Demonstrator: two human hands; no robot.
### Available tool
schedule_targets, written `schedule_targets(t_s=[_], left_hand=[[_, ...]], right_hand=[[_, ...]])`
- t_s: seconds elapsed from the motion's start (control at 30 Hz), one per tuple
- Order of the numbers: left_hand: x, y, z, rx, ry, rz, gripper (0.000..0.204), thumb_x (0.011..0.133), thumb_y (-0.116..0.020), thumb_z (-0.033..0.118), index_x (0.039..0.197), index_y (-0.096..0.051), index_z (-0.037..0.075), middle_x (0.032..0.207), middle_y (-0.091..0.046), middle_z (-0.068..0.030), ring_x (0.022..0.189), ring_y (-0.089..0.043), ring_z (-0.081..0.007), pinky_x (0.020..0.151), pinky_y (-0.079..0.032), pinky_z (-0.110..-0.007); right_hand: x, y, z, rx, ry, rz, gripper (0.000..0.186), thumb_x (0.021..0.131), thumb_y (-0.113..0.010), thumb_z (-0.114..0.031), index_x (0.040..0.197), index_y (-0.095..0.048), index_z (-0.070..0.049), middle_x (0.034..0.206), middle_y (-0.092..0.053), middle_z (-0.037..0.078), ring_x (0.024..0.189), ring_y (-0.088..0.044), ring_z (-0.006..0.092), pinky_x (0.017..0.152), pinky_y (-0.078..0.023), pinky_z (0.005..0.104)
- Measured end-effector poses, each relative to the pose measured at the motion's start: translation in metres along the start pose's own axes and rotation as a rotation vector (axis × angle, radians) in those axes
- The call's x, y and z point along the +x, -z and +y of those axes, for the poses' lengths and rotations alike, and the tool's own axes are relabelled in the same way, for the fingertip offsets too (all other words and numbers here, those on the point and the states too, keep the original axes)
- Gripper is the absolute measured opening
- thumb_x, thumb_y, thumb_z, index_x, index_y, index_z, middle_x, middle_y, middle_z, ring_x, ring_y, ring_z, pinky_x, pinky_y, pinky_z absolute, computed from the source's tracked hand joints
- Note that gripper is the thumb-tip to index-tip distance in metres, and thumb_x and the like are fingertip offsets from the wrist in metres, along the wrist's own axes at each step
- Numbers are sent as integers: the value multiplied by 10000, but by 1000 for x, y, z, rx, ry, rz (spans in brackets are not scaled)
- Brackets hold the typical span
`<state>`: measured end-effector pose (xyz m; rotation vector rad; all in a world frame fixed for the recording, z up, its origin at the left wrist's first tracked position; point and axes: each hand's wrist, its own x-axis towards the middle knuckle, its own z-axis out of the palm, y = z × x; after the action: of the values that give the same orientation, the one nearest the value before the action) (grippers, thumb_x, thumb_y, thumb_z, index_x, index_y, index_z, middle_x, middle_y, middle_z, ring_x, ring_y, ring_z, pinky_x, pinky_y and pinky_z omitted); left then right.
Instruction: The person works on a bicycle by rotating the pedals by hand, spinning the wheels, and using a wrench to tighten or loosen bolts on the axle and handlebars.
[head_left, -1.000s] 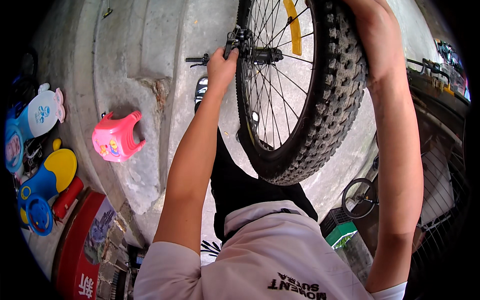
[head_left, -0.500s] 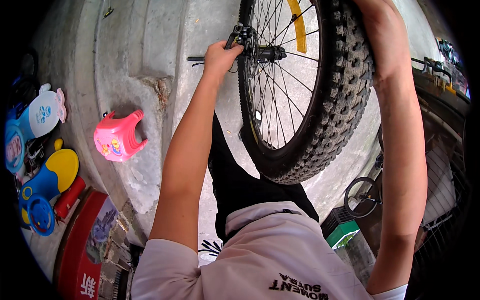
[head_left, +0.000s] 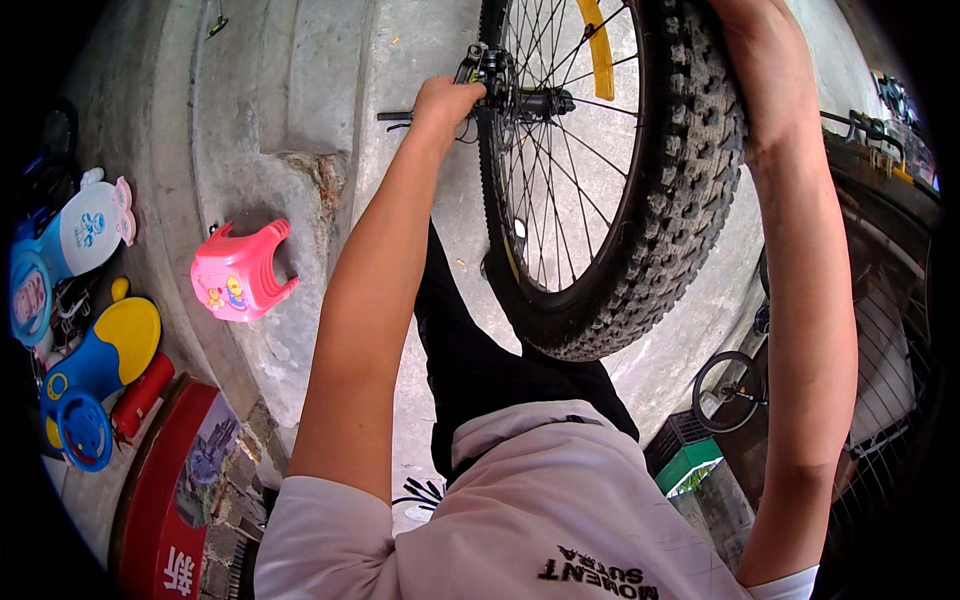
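A bicycle wheel with a thick, knobby black tyre (head_left: pixel 690 170) stands upright in front of me, its lower end close to my black trousers. My left hand (head_left: pixel 446 102) is at the wheel's left side, closed on a black brake caliper (head_left: pixel 490 66) beside the hub (head_left: pixel 545 102). Its thumb lies against the part and most of its fingers are hidden. At the upper right, my right hand (head_left: pixel 752 28) lies along the tyre's outer side, with its fingers cut off by the top edge. A yellow strip (head_left: pixel 598 52) sits among the spokes.
On the concrete to the left stands a pink child's stool (head_left: pixel 243 272). Blue and yellow ride-on toys (head_left: pixel 95 350) and a red sign panel (head_left: pixel 165 490) are farther left. Another bicycle wheel (head_left: pixel 728 392) and a green crate (head_left: pixel 688 465) are at the lower right.
My left hand has shifted slightly up at the caliper, and its fingers now reach less far around the black part. The knobby wheel has risen very slightly. My right hand stays on the tyre.
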<state>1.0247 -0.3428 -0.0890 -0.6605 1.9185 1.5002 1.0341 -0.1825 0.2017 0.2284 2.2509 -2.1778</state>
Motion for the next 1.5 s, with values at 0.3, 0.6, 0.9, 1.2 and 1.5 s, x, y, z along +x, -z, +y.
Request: schedule_targets(t_s=[0.3, 0.6, 0.9, 1.2, 1.5], left_hand=[[-16, 3, -7, -9, -129, 65, 285, 825, -705, 287, 865, -750, 9, 752, -694, -84, 708, -625, -205, 691, -474, -356], [-23, -2, -13, 183, -185, 157, 315, 845, -694, 320, 873, -748, 11, 657, -592, -17, 648, -524, -123, 609, -411, -309], [-19, -1, -22, -112, -76, 7, 293, 874, -692, 326, 842, -707, 35, 766, -663, -14, 582, -460, -84, 529, -349, -258], [-22, -1, -19, -60, -117, 102, 251, 872, -703, 285, 806, -701, 43, 694, -617, 7, 538, -426, -65, 481, -302, -261], [-28, 6, -20, -402, -362, 152, 302, 954, -644, 244, 918, -738, -40, 920, -742, -102, 867, -664, -148, 858, -478, -289]], right_hand=[[0, -5, -1, -37, -32, 105, 469, 911, -622, -73, 1341, -481, 50, 992, -703, 145, 739, -697, 168, 634, -580, 256], [-4, -8, -6, -101, -55, 108, 506, 904, -636, -107, 1350, -466, 62, 973, -705, 140, 734, -694, 161, 634, -572, 253], [-4, 2, 0, -52, -17, 30, 520, 898, -654, -133, 1342, -469, 65, 960, -706, 140, 717, -691, 154, 621, -572, 253], [-5, 7, 0, 89, 10, -64, 467, 899, -652, -121, 1304, -501, 55, 960, -704, 134, 721, -694, 154, 627, -577, 257], [-6, 4, 4, 41, 71, -33, 463, 900, -643, -116, 1303, -500, 61, 971, -704, 138, 728, -698, 157, 622, -579, 263]])
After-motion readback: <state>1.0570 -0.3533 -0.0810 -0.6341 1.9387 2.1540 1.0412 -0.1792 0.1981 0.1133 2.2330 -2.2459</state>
